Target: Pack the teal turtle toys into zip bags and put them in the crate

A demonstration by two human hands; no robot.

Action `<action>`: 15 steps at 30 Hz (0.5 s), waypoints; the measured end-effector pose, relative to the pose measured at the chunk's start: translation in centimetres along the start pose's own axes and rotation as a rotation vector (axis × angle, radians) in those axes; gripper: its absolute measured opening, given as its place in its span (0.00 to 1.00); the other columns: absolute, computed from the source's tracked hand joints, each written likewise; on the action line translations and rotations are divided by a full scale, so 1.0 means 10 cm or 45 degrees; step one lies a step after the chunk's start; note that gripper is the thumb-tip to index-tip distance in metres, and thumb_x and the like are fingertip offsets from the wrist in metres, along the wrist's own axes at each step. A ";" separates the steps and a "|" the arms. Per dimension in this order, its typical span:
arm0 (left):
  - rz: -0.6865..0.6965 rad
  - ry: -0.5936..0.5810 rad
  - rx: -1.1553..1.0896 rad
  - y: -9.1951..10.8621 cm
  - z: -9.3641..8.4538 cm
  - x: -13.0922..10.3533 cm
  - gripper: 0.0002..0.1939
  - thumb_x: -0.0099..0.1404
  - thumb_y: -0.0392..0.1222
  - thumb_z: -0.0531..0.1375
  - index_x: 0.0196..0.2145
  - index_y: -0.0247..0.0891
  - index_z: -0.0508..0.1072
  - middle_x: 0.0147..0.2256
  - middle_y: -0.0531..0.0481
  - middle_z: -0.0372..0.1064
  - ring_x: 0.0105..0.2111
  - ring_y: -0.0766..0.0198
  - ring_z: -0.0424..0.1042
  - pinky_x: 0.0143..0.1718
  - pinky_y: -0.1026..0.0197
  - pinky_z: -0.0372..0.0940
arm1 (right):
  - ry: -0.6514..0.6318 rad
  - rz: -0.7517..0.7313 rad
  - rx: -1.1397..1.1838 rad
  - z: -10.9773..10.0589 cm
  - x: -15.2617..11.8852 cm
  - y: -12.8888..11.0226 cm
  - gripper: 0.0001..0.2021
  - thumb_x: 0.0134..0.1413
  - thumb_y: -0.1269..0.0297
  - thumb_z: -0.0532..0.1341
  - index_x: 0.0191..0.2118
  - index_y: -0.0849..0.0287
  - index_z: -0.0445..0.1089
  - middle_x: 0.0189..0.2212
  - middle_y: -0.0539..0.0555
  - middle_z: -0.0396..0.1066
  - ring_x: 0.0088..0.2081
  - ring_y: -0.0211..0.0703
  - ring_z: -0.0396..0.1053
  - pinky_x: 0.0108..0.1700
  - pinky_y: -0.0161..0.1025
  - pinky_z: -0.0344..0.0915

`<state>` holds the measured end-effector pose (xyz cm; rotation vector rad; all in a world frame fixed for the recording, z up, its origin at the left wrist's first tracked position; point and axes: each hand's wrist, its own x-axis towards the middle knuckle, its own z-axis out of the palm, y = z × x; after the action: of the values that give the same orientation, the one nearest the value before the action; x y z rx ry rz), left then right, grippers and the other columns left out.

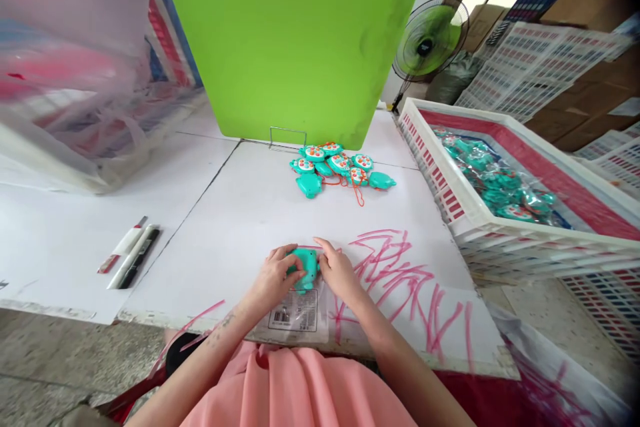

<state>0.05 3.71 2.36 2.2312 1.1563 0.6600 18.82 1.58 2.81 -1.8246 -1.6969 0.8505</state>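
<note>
Both of my hands grip one teal plastic toy (305,265) near the front edge of the white table (240,213). My left hand (273,277) holds its left side and my right hand (337,270) its right side. Under the toy lies a clear plastic bag (299,312) with a barcode label. Farther back on the table sits a pile of several teal turtle-shaped toys (340,170) with orange cords.
A white crate (480,227) lined in red, holding several bagged teal toys, stands at the right. A green board (295,40) rises behind the pile. Pens (133,255) lie at the left. Pink marker scribbles (400,280) cover the table's right front. A fan (430,40) stands behind.
</note>
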 end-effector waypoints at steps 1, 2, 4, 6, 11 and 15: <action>-0.002 -0.001 0.009 0.03 -0.02 0.01 0.03 0.65 0.40 0.59 0.33 0.40 0.72 0.50 0.43 0.69 0.51 0.52 0.68 0.50 0.46 0.66 | 0.058 0.002 0.032 0.02 -0.01 -0.02 0.26 0.60 0.71 0.49 0.63 0.54 0.60 0.22 0.49 0.68 0.24 0.42 0.66 0.31 0.37 0.60; -0.015 -0.006 0.024 0.07 -0.03 0.01 0.03 0.66 0.39 0.58 0.34 0.40 0.71 0.46 0.44 0.72 0.47 0.53 0.70 0.48 0.47 0.67 | 0.120 0.001 0.086 0.04 -0.02 -0.05 0.26 0.60 0.70 0.49 0.63 0.55 0.59 0.22 0.49 0.68 0.24 0.42 0.65 0.30 0.37 0.60; -0.055 -0.038 0.038 0.14 -0.06 0.02 0.04 0.67 0.36 0.55 0.34 0.39 0.68 0.36 0.47 0.73 0.38 0.57 0.72 0.45 0.50 0.67 | 0.202 -0.005 0.282 0.09 -0.03 -0.09 0.25 0.61 0.68 0.48 0.63 0.55 0.58 0.25 0.50 0.70 0.24 0.40 0.66 0.30 0.36 0.63; -0.075 -0.059 0.019 0.20 -0.08 0.01 0.05 0.67 0.35 0.54 0.33 0.39 0.67 0.29 0.51 0.72 0.32 0.59 0.71 0.42 0.52 0.66 | 0.199 -0.012 0.540 0.12 -0.04 -0.12 0.24 0.62 0.65 0.49 0.63 0.56 0.58 0.29 0.50 0.71 0.24 0.39 0.68 0.29 0.36 0.66; -0.124 0.291 -0.210 0.11 -0.09 -0.09 0.13 0.66 0.45 0.59 0.46 0.40 0.68 0.49 0.43 0.69 0.52 0.52 0.66 0.53 0.46 0.61 | 0.159 0.003 0.971 0.14 -0.04 -0.15 0.23 0.62 0.55 0.52 0.60 0.56 0.58 0.29 0.48 0.69 0.26 0.38 0.71 0.29 0.37 0.71; -0.489 0.379 -0.747 -0.06 -0.03 -0.16 0.32 0.64 0.54 0.59 0.60 0.40 0.54 0.60 0.34 0.56 0.52 0.52 0.67 0.45 0.50 0.68 | 0.222 -0.035 1.083 0.11 -0.04 -0.16 0.23 0.61 0.52 0.55 0.59 0.56 0.59 0.29 0.49 0.70 0.25 0.38 0.72 0.27 0.35 0.70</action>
<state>-1.29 2.76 1.94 1.4099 1.2789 1.0290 16.92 1.30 3.20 -1.2312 -1.0006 1.1321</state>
